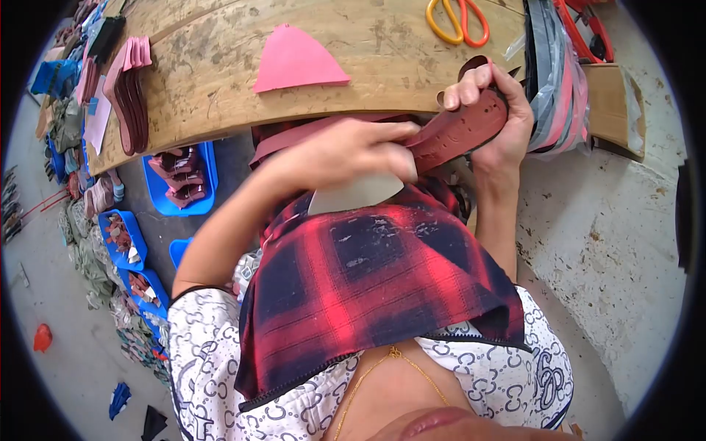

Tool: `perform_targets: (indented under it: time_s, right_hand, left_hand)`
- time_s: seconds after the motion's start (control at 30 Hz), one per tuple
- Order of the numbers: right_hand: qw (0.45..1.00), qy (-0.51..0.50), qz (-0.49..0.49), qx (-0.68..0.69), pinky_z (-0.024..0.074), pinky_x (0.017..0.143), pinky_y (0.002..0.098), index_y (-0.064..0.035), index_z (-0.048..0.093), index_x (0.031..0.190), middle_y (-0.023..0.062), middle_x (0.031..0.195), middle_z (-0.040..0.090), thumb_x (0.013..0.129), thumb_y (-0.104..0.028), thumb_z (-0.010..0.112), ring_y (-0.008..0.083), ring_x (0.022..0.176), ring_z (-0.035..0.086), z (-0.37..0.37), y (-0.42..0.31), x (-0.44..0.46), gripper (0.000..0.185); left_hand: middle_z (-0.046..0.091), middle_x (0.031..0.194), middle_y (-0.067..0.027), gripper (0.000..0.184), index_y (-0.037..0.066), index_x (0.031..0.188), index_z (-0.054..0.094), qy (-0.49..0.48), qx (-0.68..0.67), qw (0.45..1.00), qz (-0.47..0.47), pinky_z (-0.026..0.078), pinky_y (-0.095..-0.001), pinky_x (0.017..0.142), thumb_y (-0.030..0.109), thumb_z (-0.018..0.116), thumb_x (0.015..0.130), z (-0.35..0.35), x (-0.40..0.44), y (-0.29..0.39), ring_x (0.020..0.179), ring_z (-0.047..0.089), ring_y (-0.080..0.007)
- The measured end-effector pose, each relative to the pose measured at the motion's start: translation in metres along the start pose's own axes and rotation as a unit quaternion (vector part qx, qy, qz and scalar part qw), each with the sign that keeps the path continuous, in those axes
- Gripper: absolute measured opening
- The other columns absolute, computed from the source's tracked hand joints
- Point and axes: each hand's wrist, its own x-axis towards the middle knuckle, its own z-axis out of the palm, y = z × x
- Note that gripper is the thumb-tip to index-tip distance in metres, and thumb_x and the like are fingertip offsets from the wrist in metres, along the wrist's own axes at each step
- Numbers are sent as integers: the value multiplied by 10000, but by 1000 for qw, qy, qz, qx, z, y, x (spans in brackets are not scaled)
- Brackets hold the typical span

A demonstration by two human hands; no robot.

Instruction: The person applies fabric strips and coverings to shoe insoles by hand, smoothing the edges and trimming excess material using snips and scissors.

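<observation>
My right hand (507, 117) is closed round a dark red shoe sole piece (463, 132), with its fingers over the far edge and a curved strap-like part (473, 66) above them. My left hand (353, 158), smeared by motion, is closed at the near end of the same piece, thumb and forefinger on either side of it. Just below the left hand, a pale white curved piece (357, 195) lies over the red and black checked apron (375, 257). Whether the left hand also touches that pale piece is hidden.
On the wooden table (206, 66) lie a pink cut piece (298, 60), scissors (462, 20) with yellow and red handles, and stacked dark red pieces (129, 99). A blue bin (209, 202) of dark red parts stands below left. A cardboard box (612, 106) stands right.
</observation>
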Motion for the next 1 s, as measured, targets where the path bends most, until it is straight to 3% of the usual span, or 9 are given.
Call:
perform_targets:
  time_s: [0.1, 0.3, 0.4, 0.53, 0.63, 0.7, 0.8, 0.93, 1.0]
  right_hand:
    - [994, -80, 29, 65, 470, 718, 403, -6, 576, 790, 150, 706, 588, 953, -224, 465, 300, 682, 561, -8, 4, 6, 294]
    - [994, -39, 68, 75, 476, 724, 404, -4, 581, 790, 157, 716, 596, 949, -218, 462, 294, 709, 572, -9, 13, 7, 292]
    - [996, -24, 78, 46, 479, 732, 407, -5, 582, 790, 156, 710, 596, 944, -219, 465, 299, 706, 575, 14, 8, -2, 288]
    - [995, -91, 27, -17, 488, 722, 423, 7, 576, 799, 174, 705, 598, 947, -227, 454, 322, 685, 581, 21, 0, 0, 303]
    - [989, -141, 1, -49, 503, 725, 414, 20, 582, 828, 192, 737, 619, 959, -231, 436, 317, 700, 608, 36, -9, -4, 319]
    - [987, -91, -39, -126, 518, 732, 394, 25, 588, 865, 193, 767, 637, 966, -240, 441, 306, 724, 633, 44, -8, -6, 320]
    - [984, 68, -94, -134, 544, 782, 360, 32, 579, 1078, 190, 885, 686, 994, -225, 462, 266, 822, 680, 67, 6, 13, 294]
    - [947, 19, -185, -264, 494, 937, 376, 49, 413, 1355, 248, 1148, 622, 1025, -305, 412, 295, 1075, 619, 111, 12, 35, 484]
    - [960, 5, -177, -214, 454, 506, 217, 72, 448, 1297, 222, 1041, 681, 1017, -345, 442, 161, 807, 679, 111, -10, 47, 502]
  left_hand:
    - [688, 992, -26, 421, -5, 1145, 663, -97, -90, 971, -201, 485, -256, 792, 361, 562, 963, -21, -4, 15, 883, 583, -75]
    - [639, 726, -182, 325, 6, 956, 685, 54, 351, 935, 14, 467, -365, 570, 321, 612, 921, 21, -12, -7, 599, 613, -244]
    - [644, 688, -158, 323, 15, 933, 698, 40, 73, 995, -48, 474, -383, 585, 326, 612, 918, 7, -25, -4, 604, 627, -272]
    - [686, 746, -91, 327, 34, 979, 707, 30, 264, 952, -153, 496, -310, 651, 342, 617, 913, -7, -29, 21, 692, 629, -112]
    - [678, 775, -112, 346, 28, 1002, 707, 42, -144, 970, -191, 501, -301, 700, 339, 682, 853, 2, -37, -1, 685, 623, -165]
    - [675, 914, -166, 490, -17, 1097, 655, -1, -196, 966, -171, 498, -341, 813, 362, 731, 796, -6, -42, -11, 815, 651, -275]
    - [645, 1040, -221, 687, -37, 1183, 586, 154, 320, 932, 76, 481, -384, 881, 418, 789, 710, -22, -21, 30, 958, 632, -347]
    - [619, 1069, -261, 892, -16, 1252, 468, 316, 221, 910, 152, 487, -394, 888, 408, 872, 578, -31, 18, 66, 1019, 622, -360]
    - [608, 1101, -97, 828, 11, 1305, 474, 241, -63, 963, 105, 488, -225, 742, 207, 876, 608, -33, 11, 79, 865, 598, -104]
